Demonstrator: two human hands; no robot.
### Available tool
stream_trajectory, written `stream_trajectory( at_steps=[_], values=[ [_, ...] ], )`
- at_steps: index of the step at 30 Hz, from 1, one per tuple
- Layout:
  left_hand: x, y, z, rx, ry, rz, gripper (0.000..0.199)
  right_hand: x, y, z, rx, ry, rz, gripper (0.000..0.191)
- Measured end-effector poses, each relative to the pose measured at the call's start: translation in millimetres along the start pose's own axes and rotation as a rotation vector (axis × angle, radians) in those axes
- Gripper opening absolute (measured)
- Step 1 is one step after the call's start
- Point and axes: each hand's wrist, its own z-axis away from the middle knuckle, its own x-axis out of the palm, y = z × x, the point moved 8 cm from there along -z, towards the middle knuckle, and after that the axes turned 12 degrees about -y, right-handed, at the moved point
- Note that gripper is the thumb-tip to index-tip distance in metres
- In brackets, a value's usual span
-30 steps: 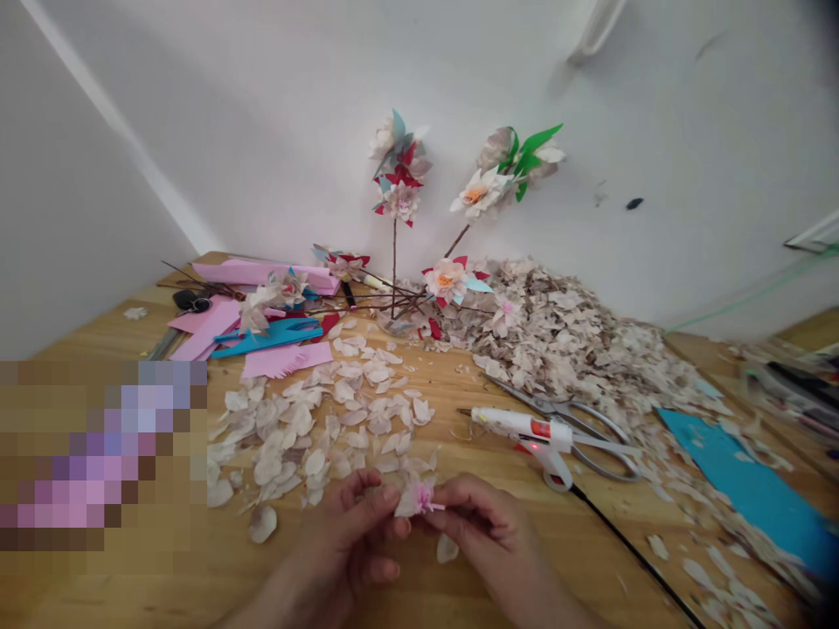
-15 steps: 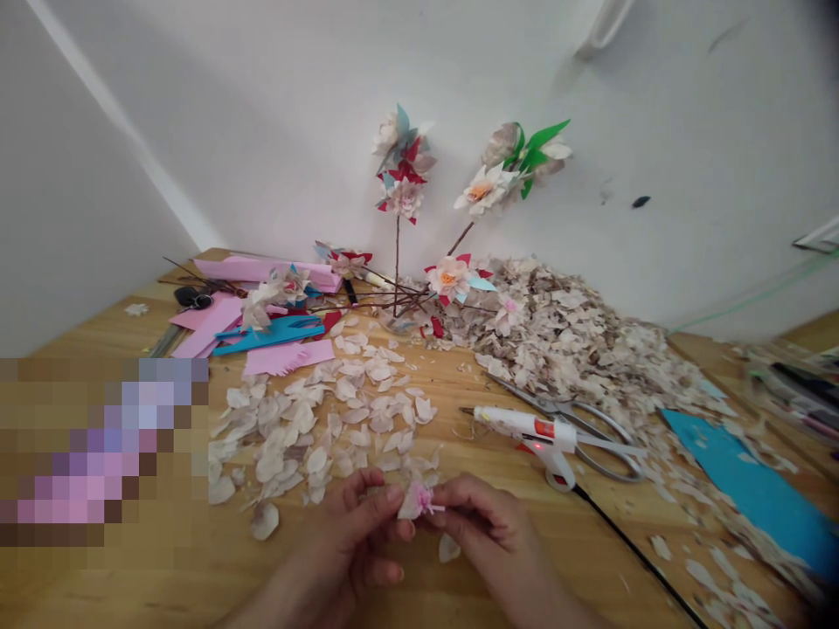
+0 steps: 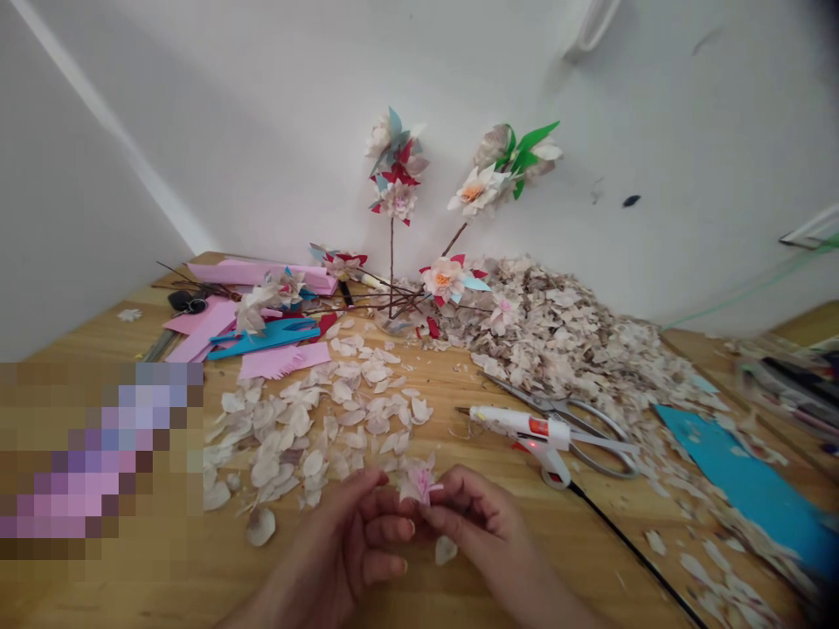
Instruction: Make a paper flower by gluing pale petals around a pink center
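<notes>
A small flower (image 3: pixel 418 482) with pale petals and a pink fringed centre is pinched between the thumb and fingers of my right hand (image 3: pixel 488 524), above the near part of the table. Just to its left is my left hand (image 3: pixel 350 542), its thumb raised away from the loosely curled fingers. Those fingers come close to the petals; whether they touch, I cannot tell. A loose pale petal (image 3: pixel 446 549) lies below the flower. Many more loose petals (image 3: pixel 288 419) spread over the wood beyond my left hand.
A white glue gun (image 3: pixel 517 423) with a red light lies beyond my right hand, its black cord running right. Scissors (image 3: pixel 606 437) rest behind it, beside a large petal heap (image 3: pixel 557 314). Finished flowers on twigs (image 3: pixel 399 201) lean against the wall. Blue paper (image 3: pixel 734 472) lies right, pink paper (image 3: pixel 285 358) left.
My left thumb has lifted off the flower and the left fingers have opened. The flower has turned slightly upward in my right hand. The whole view has shifted a little.
</notes>
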Motion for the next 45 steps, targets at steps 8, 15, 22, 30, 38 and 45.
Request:
stream_trajectory(
  at_steps=[8,15,22,30,38,45],
  values=[
    [3.4,19.7,-1.1,0.286,-0.029,-0.47,0.038,9.9,3.2,-1.1,0.062,-0.097,-0.154,0.025],
    [7.4,34.2,6.7,0.456,0.032,-0.645,0.044,6.4,8.0,1.8,0.061,-0.054,-0.043,0.029],
    [10.6,37.4,11.3,0.442,0.066,-0.664,0.047,4.5,-0.9,3.6,-0.029,-0.026,0.214,0.021],
    [7.5,38.1,13.6,0.462,0.114,-0.668,0.047,-2.8,-4.5,4.5,-0.022,0.061,0.213,0.028],
    [-1.8,13.3,-0.4,0.133,0.0,-0.228,0.024,-2.5,4.3,5.2,0.035,0.033,0.231,0.024],
    [5.4,11.7,1.8,0.109,0.005,-0.176,0.03,1.7,7.3,6.2,0.048,-0.014,0.245,0.018]
  ],
)
